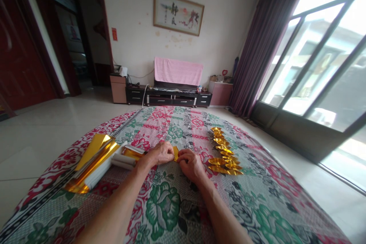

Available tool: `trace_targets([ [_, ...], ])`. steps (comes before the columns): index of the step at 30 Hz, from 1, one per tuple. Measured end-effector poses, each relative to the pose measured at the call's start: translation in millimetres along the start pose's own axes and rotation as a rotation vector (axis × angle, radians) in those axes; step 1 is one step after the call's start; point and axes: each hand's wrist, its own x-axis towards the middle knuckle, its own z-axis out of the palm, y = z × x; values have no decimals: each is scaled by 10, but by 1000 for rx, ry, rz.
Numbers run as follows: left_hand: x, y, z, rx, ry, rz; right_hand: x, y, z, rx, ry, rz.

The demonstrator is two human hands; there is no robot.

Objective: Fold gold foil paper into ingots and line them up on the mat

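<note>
Between my two hands, over the middle of the flowered cloth, is a small piece of gold foil paper [175, 153]. My left hand [163, 153] pinches its left side, and the fingers of my right hand [191, 163] are closed on its lower right edge. Parts of the paper are hidden behind the fingers. To the right lie several folded gold paper ingots [223, 148] in a loose column. On the left rests a stack of gold foil sheets [95, 160], with pale rolled papers [124, 159] beside it, close to my left wrist.
A round table under a flowered cloth [162, 202] fills the foreground. Beyond it stand a low black TV cabinet [171, 101] and a pink towel [178, 70] draped over something. A purple curtain [257, 42] and glass doors are on the right.
</note>
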Motion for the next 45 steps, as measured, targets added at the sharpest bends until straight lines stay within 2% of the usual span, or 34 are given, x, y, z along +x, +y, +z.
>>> trace_targets([
  [18, -11, 36, 5, 19, 21, -5, 9, 17, 9, 7, 9, -10],
  [38, 9, -40, 41, -10, 11, 0, 0, 39, 16, 28, 33, -30],
  [45, 0, -11, 26, -16, 11, -4, 2, 30, -1, -16, -13, -35],
])
